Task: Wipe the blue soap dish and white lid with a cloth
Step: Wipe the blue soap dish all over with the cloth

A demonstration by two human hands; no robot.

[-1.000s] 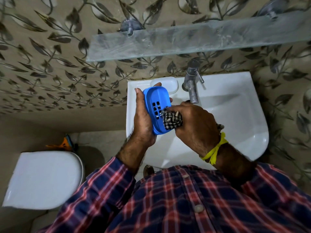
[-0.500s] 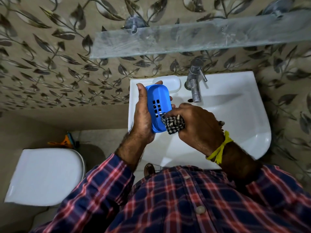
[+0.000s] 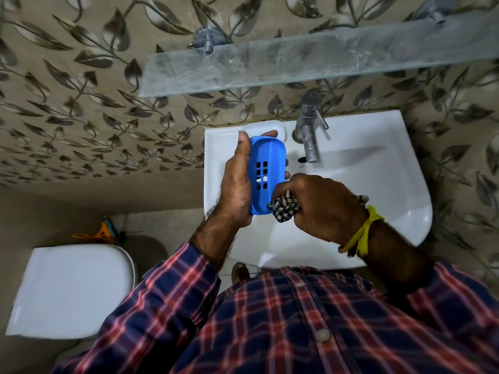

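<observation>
Head view: your left hand (image 3: 237, 182) grips the blue soap dish (image 3: 266, 175) over the sink (image 3: 378, 184); your right hand (image 3: 321, 209) bunches the cloth (image 3: 283, 210) against its near end. Probably light, stiff, slick plastic; hold its long edges.

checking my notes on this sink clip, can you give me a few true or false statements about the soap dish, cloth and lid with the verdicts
1. The left hand holds the blue soap dish above the sink. True.
2. The right hand is empty. False: it grips a checked cloth against the dish's near end.
3. The white lid rests on the sink's back ledge, beyond the dish. True.
4. Water is running from the tap. False: no stream shows.
5. The dish has a solid base. False: it has a block of drain holes.
</observation>
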